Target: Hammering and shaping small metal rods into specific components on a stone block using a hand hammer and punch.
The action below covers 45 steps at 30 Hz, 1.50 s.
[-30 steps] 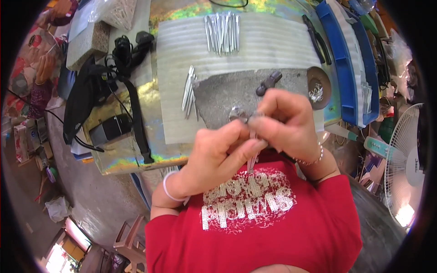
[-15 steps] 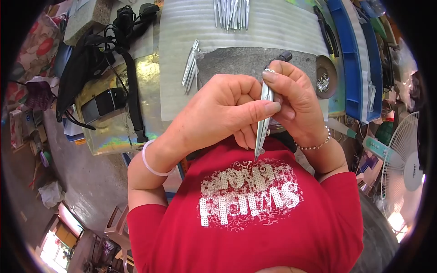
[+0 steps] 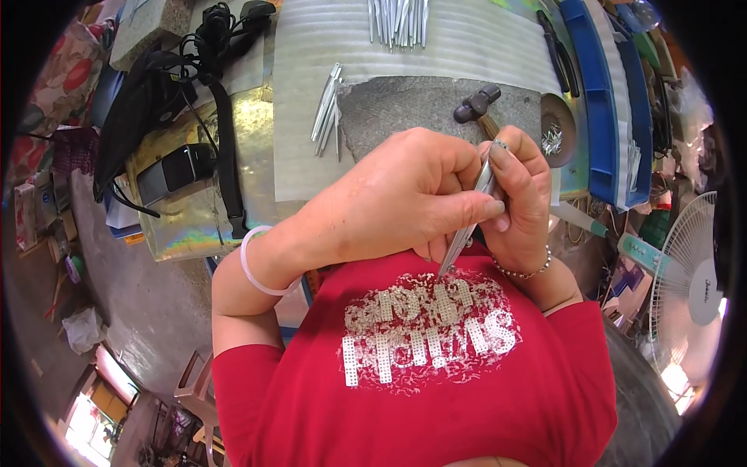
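Observation:
In front of my chest, a slim, tapered silver metal piece (image 3: 461,240) slants down toward my red shirt. My left hand (image 3: 416,194) has its thumb and curled fingers closed around the piece's middle. Pinched at its upper end are the thumb and forefinger of my right hand (image 3: 523,183), and a tiny part shows at those fingertips, too small to name. Just beyond my fingers a hammer (image 3: 477,106) lies with its dark head on a grey slab (image 3: 397,109); my right hand covers part of its wooden handle.
Thin silver strips (image 3: 327,109) lie left of the slab, with a larger bundle (image 3: 397,22) farther back. On the right are a round dish (image 3: 569,128) of small silver pins, pliers (image 3: 558,54) and a blue tray (image 3: 599,101). A black bag (image 3: 128,128) and a fan (image 3: 692,288) flank me.
Both hands have shifted slightly right with the metal piece, which now slants more. The hammer head, mostly hidden before, shows fully beyond my fingers.

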{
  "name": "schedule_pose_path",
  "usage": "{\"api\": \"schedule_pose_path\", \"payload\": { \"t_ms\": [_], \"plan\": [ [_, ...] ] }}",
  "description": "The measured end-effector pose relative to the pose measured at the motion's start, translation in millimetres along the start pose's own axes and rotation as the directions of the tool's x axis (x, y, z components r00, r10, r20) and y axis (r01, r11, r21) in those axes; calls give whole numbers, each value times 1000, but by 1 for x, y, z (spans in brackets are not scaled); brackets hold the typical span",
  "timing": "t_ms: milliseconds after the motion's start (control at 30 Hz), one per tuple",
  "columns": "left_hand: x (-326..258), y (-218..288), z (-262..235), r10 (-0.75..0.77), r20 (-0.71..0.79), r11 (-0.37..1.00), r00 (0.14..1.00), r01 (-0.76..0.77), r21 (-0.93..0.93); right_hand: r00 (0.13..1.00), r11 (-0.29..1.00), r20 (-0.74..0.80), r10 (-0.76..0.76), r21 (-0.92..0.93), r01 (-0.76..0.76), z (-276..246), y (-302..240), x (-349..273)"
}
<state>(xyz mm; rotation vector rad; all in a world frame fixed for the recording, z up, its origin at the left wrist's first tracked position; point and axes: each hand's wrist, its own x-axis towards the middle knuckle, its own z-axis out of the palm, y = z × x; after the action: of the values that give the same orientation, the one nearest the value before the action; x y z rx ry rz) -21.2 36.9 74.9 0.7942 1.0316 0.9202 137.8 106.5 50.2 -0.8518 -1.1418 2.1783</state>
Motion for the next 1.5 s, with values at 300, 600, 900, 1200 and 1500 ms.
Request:
{"api": "schedule_pose_path", "payload": {
  "t_ms": [300,600,900,1200,1500],
  "plan": [
    [14,6,-7,-99,31,991,995,101,-89,988,979,-57,144,154,-134,-4,-6,10],
    [-12,-22,-3,301,-642,875,706,-471,-108,961,538,142,-237,-805,252,-72,-83,160],
    [-14,-58,-1,132,-608,354,783,-610,-709,876,297,449,-175,-824,482,-41,-65,130],
    [-10,-64,9,142,-241,717,960,-267,-644,901,976,434,-20,-186,111,-15,-25,36],
    [-27,-54,18,142,-264,953,954,-203,-224,870,929,326,369,-105,-355,-5,-17,30]
  ]
}}
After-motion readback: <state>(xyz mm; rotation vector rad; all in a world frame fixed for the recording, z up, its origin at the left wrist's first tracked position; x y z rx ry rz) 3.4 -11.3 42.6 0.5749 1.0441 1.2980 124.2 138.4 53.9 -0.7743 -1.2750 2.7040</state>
